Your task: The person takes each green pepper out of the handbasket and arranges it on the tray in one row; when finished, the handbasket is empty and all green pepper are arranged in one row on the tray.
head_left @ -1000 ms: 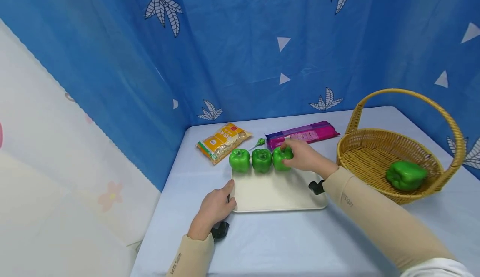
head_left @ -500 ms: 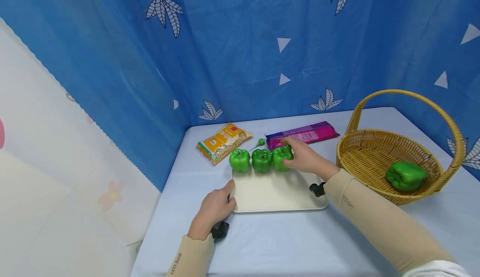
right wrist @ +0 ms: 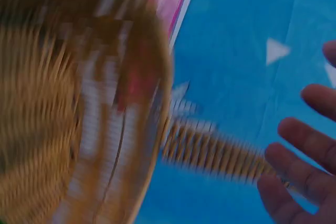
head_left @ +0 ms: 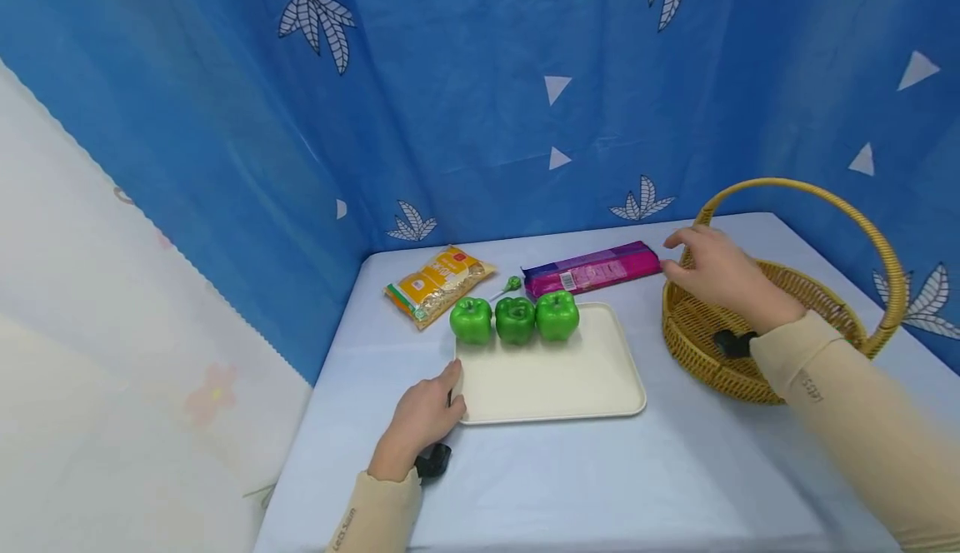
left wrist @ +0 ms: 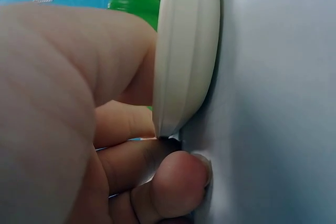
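Observation:
My left hand (head_left: 422, 413) grips the left edge of the cream tray (head_left: 551, 386). In the left wrist view the thumb lies against the tray's rim (left wrist: 184, 61), with curled fingers beside and below it. Along the tray's back left edge stand three green bell peppers in a row: left (head_left: 472, 321), middle (head_left: 515, 321) and right (head_left: 557, 316). Over the wicker basket (head_left: 693, 357) hangs my right hand (head_left: 723, 274), fingers spread and holding nothing. The right wrist view, blurred, shows those fingers apart from the basket's handle (right wrist: 215, 153). My right forearm and hand hide much of the basket's inside.
Behind the peppers lie a yellow bag of grain (head_left: 438, 285), a green-headed lollipop (head_left: 512, 284) and a long purple-pink packet (head_left: 592, 270). The basket's tall handle (head_left: 825, 196) arches up on the right. A blue curtain (head_left: 480, 120) borders the table at the back.
My right hand has let go of the right pepper on the tray and moved right, over the basket. The pepper inside the basket is now hidden. My left hand stays at the tray.

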Motion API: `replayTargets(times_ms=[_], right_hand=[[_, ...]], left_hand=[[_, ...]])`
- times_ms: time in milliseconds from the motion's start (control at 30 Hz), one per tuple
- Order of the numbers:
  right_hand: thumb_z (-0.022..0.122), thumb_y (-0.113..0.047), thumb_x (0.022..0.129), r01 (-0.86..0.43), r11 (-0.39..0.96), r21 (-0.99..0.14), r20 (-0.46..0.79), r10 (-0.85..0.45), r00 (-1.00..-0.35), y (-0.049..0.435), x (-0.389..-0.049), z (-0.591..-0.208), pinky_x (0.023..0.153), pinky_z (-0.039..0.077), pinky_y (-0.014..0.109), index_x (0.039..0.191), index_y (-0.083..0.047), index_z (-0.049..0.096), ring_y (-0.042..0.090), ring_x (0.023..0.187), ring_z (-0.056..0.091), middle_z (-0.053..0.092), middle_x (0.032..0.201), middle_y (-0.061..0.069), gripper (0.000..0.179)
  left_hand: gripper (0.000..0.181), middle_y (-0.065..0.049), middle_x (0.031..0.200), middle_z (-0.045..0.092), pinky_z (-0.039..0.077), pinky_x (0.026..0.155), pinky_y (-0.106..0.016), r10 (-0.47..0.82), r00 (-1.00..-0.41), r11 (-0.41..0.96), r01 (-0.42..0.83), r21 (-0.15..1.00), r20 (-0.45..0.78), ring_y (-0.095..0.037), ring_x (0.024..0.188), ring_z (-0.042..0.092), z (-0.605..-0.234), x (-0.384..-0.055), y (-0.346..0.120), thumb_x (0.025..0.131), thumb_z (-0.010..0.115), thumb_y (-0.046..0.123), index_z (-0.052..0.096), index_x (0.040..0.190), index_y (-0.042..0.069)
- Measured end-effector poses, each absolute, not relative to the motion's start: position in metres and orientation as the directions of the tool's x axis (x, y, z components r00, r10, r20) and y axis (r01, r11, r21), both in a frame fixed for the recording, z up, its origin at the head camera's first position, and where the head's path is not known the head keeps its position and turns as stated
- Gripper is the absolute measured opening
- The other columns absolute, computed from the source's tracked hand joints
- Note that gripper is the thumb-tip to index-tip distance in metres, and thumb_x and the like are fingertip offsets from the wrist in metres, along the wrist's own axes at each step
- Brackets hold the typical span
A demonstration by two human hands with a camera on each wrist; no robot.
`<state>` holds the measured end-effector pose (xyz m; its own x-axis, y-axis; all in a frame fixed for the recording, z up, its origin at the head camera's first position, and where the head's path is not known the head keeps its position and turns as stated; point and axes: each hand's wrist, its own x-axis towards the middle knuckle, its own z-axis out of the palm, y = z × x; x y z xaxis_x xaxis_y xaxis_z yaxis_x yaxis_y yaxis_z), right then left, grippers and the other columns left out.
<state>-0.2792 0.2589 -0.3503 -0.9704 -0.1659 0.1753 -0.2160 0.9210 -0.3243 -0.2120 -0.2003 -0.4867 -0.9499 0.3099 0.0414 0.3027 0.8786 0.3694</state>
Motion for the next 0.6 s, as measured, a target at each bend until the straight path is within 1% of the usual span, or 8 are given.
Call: replayTargets(times_ms=[100, 200, 300, 367, 400, 467, 533, 600], right_hand=[[0.059, -0.028, 0.098, -0.147, 0.970, -0.193, 0.169, -0.115, -0.979, 0.289, -0.275, -0.356, 0.089, 0.041, 0.072, 0.131, 0.005, 0.059, 0.054, 0.116, 0.049, 0.056, 0.128, 0.033, 0.046], [0.058, -0.028, 0.097, -0.069, 0.990, -0.121, 0.154, -0.050, -0.987, 0.307, -0.272, -0.372, 0.086, 0.037, 0.075, 0.129, 0.007, 0.059, 0.055, 0.111, 0.049, 0.056, 0.123, 0.035, 0.048], [0.059, -0.030, 0.097, 0.019, 0.993, -0.116, 0.104, 0.032, -0.994, 0.319, -0.269, -0.392, 0.086, 0.033, 0.078, 0.128, 0.010, 0.057, 0.058, 0.107, 0.048, 0.056, 0.118, 0.037, 0.051], [0.060, -0.033, 0.097, 0.085, 0.987, -0.135, 0.036, 0.091, -0.995, 0.326, -0.267, -0.404, 0.088, 0.030, 0.082, 0.124, 0.010, 0.060, 0.063, 0.107, 0.047, 0.058, 0.115, 0.039, 0.050], [0.060, -0.035, 0.097, 0.123, 0.981, -0.147, -0.010, 0.123, -0.992, 0.328, -0.266, -0.408, 0.090, 0.028, 0.083, 0.125, 0.011, 0.059, 0.066, 0.109, 0.045, 0.058, 0.117, 0.040, 0.054], [0.060, -0.040, 0.098, 0.193, 0.966, -0.170, -0.117, 0.174, -0.978, 0.334, -0.265, -0.414, 0.093, 0.024, 0.086, 0.121, 0.010, 0.063, 0.071, 0.112, 0.043, 0.058, 0.119, 0.043, 0.056], [0.057, -0.044, 0.098, 0.247, 0.952, -0.182, -0.206, 0.209, -0.956, 0.337, -0.263, -0.416, 0.093, 0.022, 0.088, 0.119, 0.011, 0.064, 0.075, 0.115, 0.039, 0.056, 0.122, 0.046, 0.060], [0.055, -0.048, 0.098, 0.291, 0.939, -0.182, -0.284, 0.233, -0.930, 0.338, -0.260, -0.416, 0.090, 0.024, 0.089, 0.122, 0.013, 0.062, 0.078, 0.115, 0.038, 0.050, 0.127, 0.050, 0.066]], left_hand=[[0.060, -0.016, 0.149, 0.056, 0.055, 0.085, -0.048, 0.300, -0.953, 0.882, 0.295, 0.368, 0.044, -0.033, 0.106, 0.071, -0.483, -0.211, -0.204, 0.095, 0.057, 0.020, 0.050, 0.151, 0.001], [0.060, -0.015, 0.151, 0.054, 0.055, 0.087, -0.048, 0.290, -0.956, 0.888, 0.284, 0.362, 0.040, -0.032, 0.106, 0.071, -0.483, -0.211, -0.207, 0.095, 0.057, 0.021, 0.050, 0.151, 0.001], [0.060, -0.014, 0.152, 0.054, 0.055, 0.084, -0.046, 0.288, -0.957, 0.889, 0.277, 0.365, 0.027, -0.023, 0.092, 0.070, -0.484, -0.213, -0.207, 0.096, 0.056, 0.022, 0.049, 0.152, 0.002], [0.059, -0.014, 0.152, 0.054, 0.055, 0.082, -0.045, 0.292, -0.956, 0.884, 0.279, 0.375, 0.024, -0.021, 0.089, 0.068, -0.487, -0.213, -0.206, 0.096, 0.056, 0.021, 0.049, 0.152, 0.002], [0.059, -0.013, 0.152, 0.054, 0.055, 0.082, -0.044, 0.293, -0.956, 0.881, 0.280, 0.380, 0.025, -0.021, 0.089, 0.068, -0.488, -0.213, -0.205, 0.096, 0.056, 0.021, 0.050, 0.152, 0.003], [0.059, -0.013, 0.152, 0.054, 0.055, 0.082, -0.045, 0.296, -0.955, 0.876, 0.282, 0.392, 0.025, -0.022, 0.091, 0.069, -0.490, -0.212, -0.202, 0.096, 0.056, 0.020, 0.050, 0.152, 0.003], [0.058, -0.013, 0.152, 0.054, 0.055, 0.085, -0.046, 0.298, -0.954, 0.872, 0.286, 0.397, 0.031, -0.027, 0.101, 0.071, -0.492, -0.210, -0.201, 0.096, 0.056, 0.020, 0.050, 0.151, 0.002], [0.058, -0.013, 0.152, 0.054, 0.055, 0.086, -0.047, 0.298, -0.954, 0.873, 0.286, 0.396, 0.032, -0.028, 0.103, 0.071, -0.492, -0.210, -0.201, 0.096, 0.056, 0.020, 0.050, 0.151, 0.003]])
